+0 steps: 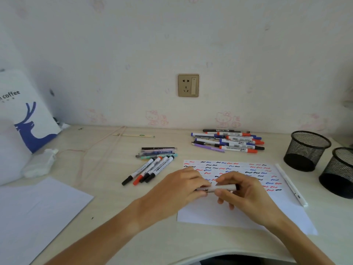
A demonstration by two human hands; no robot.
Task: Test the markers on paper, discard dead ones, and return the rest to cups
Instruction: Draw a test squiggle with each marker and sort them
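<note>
White-barrelled, a marker [222, 187] is gripped at either end by the curled fingers of the left hand [179, 190] and right hand [246, 192] above the scribbled paper [248, 213], with loose markers [228, 140] piled behind and two mesh cups [305, 150] standing to the right.

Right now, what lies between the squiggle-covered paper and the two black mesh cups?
In the head view, a white pen lies along the paper's right edge, before the cups.
</note>
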